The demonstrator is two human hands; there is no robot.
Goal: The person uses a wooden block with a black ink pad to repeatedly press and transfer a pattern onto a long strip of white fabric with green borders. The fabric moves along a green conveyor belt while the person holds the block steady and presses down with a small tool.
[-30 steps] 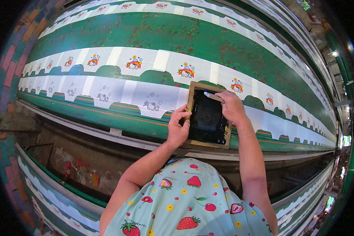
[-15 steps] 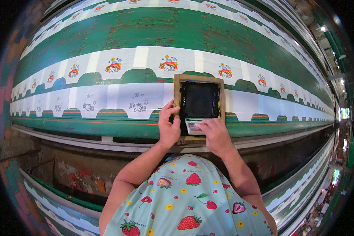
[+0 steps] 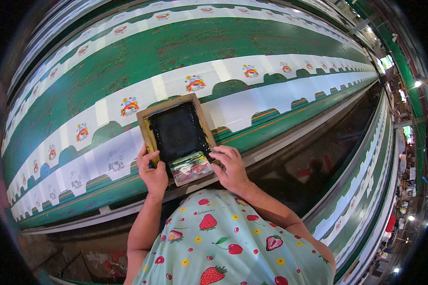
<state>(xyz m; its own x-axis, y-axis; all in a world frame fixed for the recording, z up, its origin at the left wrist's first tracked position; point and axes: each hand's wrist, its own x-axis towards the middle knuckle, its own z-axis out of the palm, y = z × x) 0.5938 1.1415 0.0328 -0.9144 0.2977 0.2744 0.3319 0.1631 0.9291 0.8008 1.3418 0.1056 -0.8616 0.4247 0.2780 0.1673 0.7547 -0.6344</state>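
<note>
A wooden screen-printing frame [image 3: 204,119] lies tilted over the near row of white fabric, its dark mesh [image 3: 176,127] smeared black along the edges. Across its near end rests a squeegee [image 3: 191,167] with a flat, colour-stained blade. My left hand [image 3: 153,173] is closed on the frame's left side near the lower corner, fingertips over the wood. At the opposite side, my right hand [image 3: 230,168] grips the right edge with bent fingers, its thumb close to the squeegee. What lies under the frame is hidden.
The long green table [image 3: 142,59] carries rows of white fabric pieces [image 3: 166,85] with small coloured prints. Nearer pieces bear black outline prints [image 3: 115,164]. A pale rail [image 3: 271,151] runs along the near edge. Another table of fabric [image 3: 352,190] stands at the right.
My right hand has let go of the squeegee and moved to the frame's right edge. The squeegee now lies flat in the frame. My view has turned, so the table slants upward to the right.
</note>
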